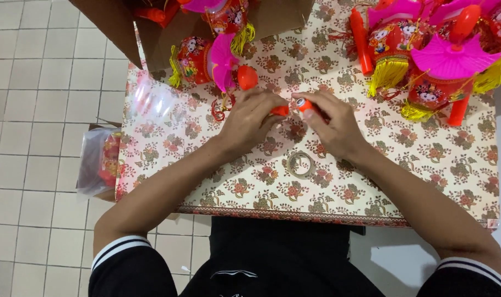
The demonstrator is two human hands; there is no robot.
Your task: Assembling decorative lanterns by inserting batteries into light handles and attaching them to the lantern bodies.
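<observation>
Orange stick (292, 107) lies sideways just above the tape ring (300, 164). Left hand (249, 118) pinches one end, right hand (334, 125) pinches the other, equally near.

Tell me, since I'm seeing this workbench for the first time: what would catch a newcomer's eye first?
First, the heap of pink and red toy lanterns with yellow tassels at the table's far right, and more spilling from a cardboard box at the far left. Mid-table, the left hand and right hand meet over a small orange handle piece. A roll of clear tape lies on the floral tablecloth just nearer the person.
</observation>
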